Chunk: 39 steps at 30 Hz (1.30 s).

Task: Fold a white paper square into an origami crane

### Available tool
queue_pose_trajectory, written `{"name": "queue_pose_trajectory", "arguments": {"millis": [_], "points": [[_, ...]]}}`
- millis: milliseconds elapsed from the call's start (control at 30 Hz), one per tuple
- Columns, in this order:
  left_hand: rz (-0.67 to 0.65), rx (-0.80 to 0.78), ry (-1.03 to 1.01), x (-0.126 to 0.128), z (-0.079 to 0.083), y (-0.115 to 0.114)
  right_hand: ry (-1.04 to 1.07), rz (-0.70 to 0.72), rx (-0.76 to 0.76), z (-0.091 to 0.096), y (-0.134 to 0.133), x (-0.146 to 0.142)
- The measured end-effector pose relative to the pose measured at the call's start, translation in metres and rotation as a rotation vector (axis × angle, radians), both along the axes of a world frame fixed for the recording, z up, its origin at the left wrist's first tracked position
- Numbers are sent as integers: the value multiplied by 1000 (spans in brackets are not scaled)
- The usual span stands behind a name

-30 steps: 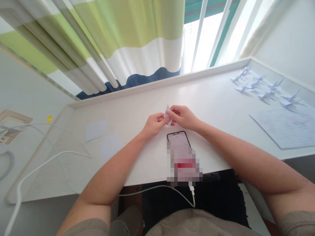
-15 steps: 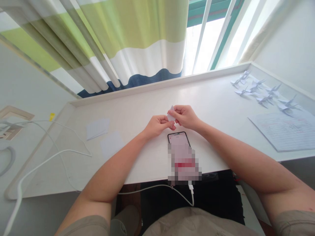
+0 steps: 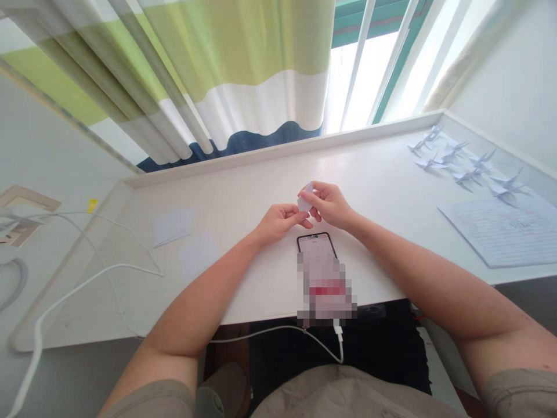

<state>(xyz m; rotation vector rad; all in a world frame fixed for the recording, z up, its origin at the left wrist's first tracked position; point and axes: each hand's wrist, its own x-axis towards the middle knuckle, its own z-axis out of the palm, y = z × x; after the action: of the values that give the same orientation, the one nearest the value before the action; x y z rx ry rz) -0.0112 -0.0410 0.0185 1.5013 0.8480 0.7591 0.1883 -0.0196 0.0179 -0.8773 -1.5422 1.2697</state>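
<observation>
Both of my hands meet over the middle of the white desk (image 3: pixel 243 197). A small folded piece of white paper (image 3: pixel 304 202) is pinched between them, held just above the desktop. My left hand (image 3: pixel 278 222) grips its lower edge with thumb and fingertips. My right hand (image 3: pixel 327 204) holds its upper right side, fingers curled over it. Right below my hands a phone (image 3: pixel 322 273) lies flat on the desk, its screen lit and blurred, with a white cable plugged into its near end.
Blank white paper squares (image 3: pixel 172 226) lie at the left of the desk. Several folded paper cranes (image 3: pixel 465 159) stand at the far right, beside a lined sheet (image 3: pixel 505 231). White cables (image 3: pixel 87 278) trail over the left edge. A striped curtain (image 3: pixel 209 69) hangs behind.
My hands have shifted slightly and turned the folded paper; my right hand now covers more of its top. The camera view has moved a little.
</observation>
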Motion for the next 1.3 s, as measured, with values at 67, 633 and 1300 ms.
{"name": "queue_pose_trajectory", "arguments": {"millis": [67, 633, 1300], "points": [[-22, 6, 9, 0, -1, 0, -23, 1, -20, 3, -2, 0], [3, 29, 51, -2, -1, 2, -98, 6, -37, 10, -1, 1], [290, 155, -34, -1, -4, 6, -72, -58, 37, 1, 4, 11]]}}
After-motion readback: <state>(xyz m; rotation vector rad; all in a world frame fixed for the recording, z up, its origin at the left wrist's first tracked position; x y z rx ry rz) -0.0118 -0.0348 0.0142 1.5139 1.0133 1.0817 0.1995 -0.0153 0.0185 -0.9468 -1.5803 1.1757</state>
